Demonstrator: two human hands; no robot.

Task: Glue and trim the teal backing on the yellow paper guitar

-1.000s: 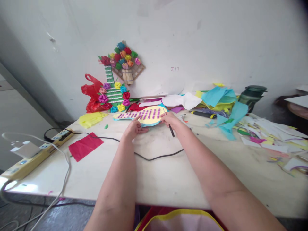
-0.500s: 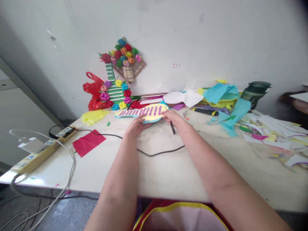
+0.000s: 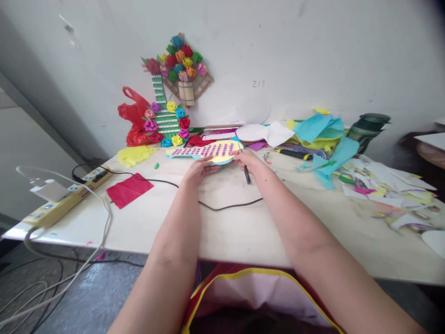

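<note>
A yellow paper piece woven with purple strips [image 3: 212,150], backed with light blue, lies at the far middle of the white table [image 3: 236,227]. My left hand [image 3: 198,170] grips its near edge, thumb on top. My right hand [image 3: 247,161] pinches its right end and also holds a black pen-like tool [image 3: 246,175] that points down toward me.
A black cable [image 3: 222,205] runs across the table under my arms. A red paper sheet [image 3: 129,190] and a power strip [image 3: 66,199] lie left. Paper flower crafts [image 3: 170,116] and a red bag lean on the wall. Cut paper scraps [image 3: 327,139] and a green bottle [image 3: 366,130] crowd the right.
Both hands keep their hold on the woven piece, barely shifting. The view has tilted down and pulled back, so the table edge and my lap show more.
</note>
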